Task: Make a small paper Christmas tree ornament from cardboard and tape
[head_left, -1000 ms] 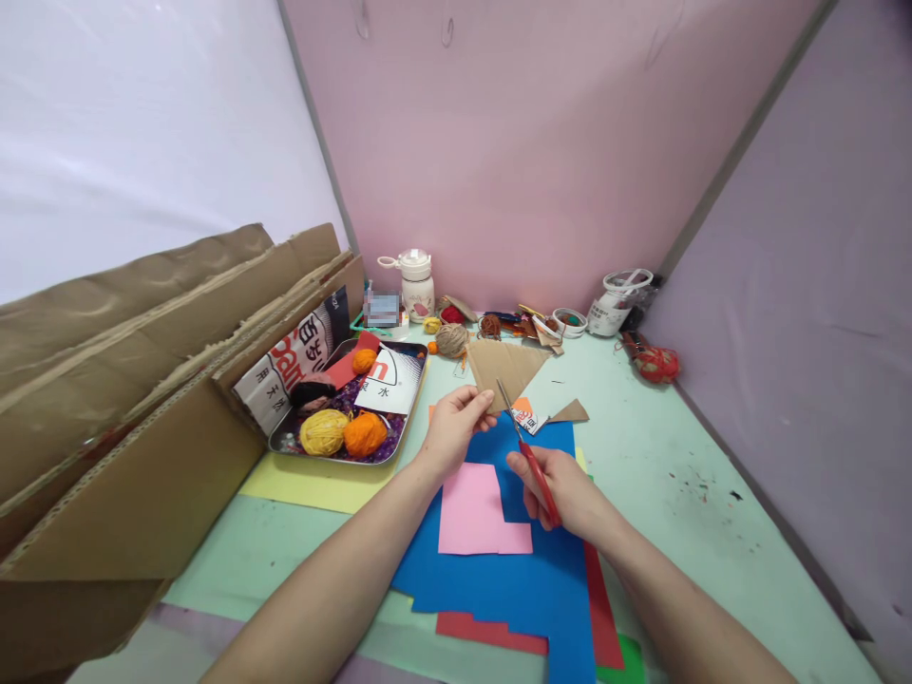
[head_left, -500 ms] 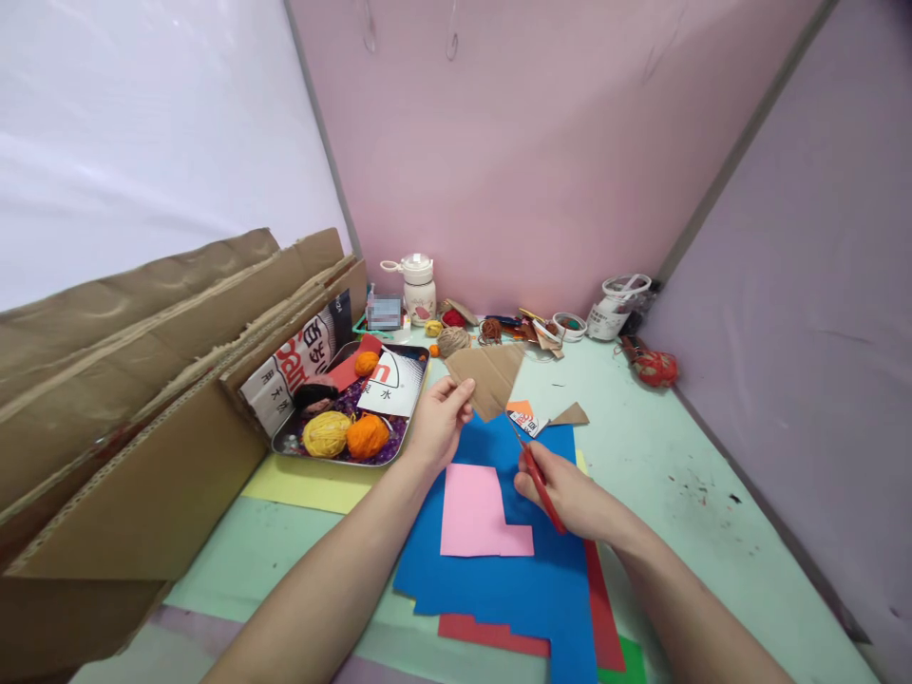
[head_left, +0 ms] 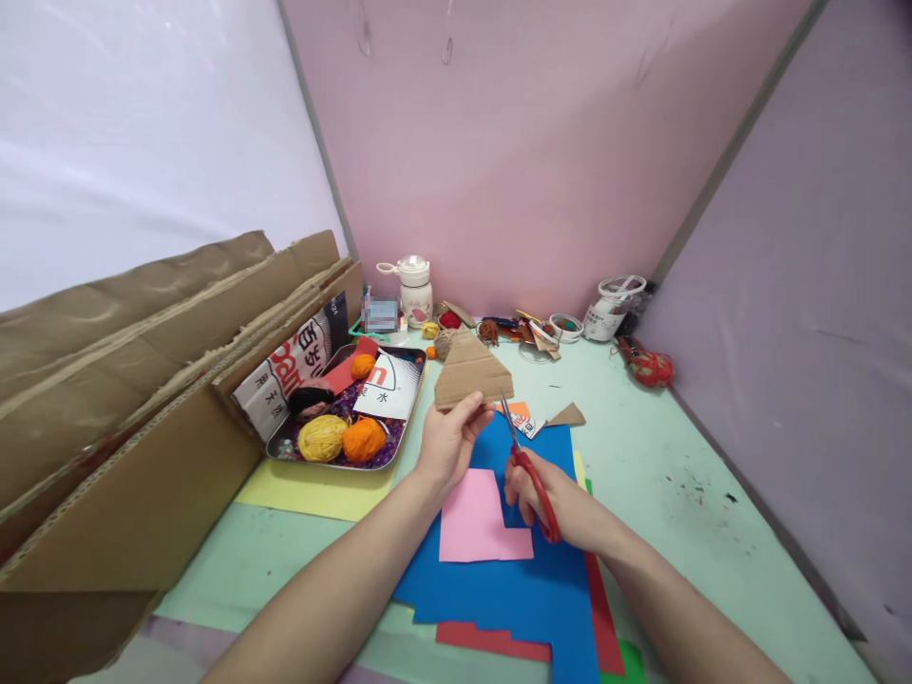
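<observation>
Between thumb and fingers, my left hand [head_left: 454, 439] pinches the lower edge of a brown cardboard piece [head_left: 471, 369], roughly a triangle with its narrow end pointing away. My right hand [head_left: 545, 489] grips red-handled scissors [head_left: 536, 484]. Their blades point up and away, with the tips at the cardboard's right corner; whether they touch it I cannot tell. Under both hands lie a blue sheet [head_left: 491, 594] and, on it, a pink L-shaped piece [head_left: 470, 522]. Small offcuts lie just beyond the scissors, among them a brown cardboard scrap [head_left: 568, 415] and a printed white scrap [head_left: 528, 425].
At left, a metal tray [head_left: 399, 456] holds yarn balls and cut pieces, beside tall stacked cardboard sheets [head_left: 163, 475]. Along the back stand a white bottle [head_left: 416, 294], yarn, tools and a white tub [head_left: 605, 318]. Red yarn [head_left: 650, 369] lies by the right wall.
My left hand has turned the cardboard so its narrow end points away and its wide edge faces me. The scissors have shifted slightly left, with their tips higher.
</observation>
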`<state>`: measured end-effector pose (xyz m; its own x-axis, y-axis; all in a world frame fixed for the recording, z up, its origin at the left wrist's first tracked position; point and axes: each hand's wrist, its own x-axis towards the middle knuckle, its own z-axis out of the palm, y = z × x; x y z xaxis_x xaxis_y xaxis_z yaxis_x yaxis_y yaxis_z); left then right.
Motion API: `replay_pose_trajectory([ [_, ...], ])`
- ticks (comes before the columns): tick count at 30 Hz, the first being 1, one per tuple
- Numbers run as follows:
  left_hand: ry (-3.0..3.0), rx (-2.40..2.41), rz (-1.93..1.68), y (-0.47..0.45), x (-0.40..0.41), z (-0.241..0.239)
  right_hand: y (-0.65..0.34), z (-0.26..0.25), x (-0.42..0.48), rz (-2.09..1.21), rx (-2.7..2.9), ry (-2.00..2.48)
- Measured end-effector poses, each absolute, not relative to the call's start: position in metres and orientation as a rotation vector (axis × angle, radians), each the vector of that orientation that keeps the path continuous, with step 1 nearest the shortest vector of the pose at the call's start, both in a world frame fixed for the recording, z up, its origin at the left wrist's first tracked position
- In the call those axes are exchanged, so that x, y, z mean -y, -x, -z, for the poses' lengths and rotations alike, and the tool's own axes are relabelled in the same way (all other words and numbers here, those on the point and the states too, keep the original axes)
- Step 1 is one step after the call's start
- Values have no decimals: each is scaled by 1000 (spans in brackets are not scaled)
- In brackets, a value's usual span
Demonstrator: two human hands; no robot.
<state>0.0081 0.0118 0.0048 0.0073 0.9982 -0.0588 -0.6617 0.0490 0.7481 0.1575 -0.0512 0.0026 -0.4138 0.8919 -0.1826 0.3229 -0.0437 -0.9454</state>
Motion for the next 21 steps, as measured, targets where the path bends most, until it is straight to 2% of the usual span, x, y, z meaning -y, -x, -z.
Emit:
replay_pose_trajectory([
  [21, -604, -682, -1387, -22, -1, 3, -147, 11, 51, -1456, 1616, 1284],
])
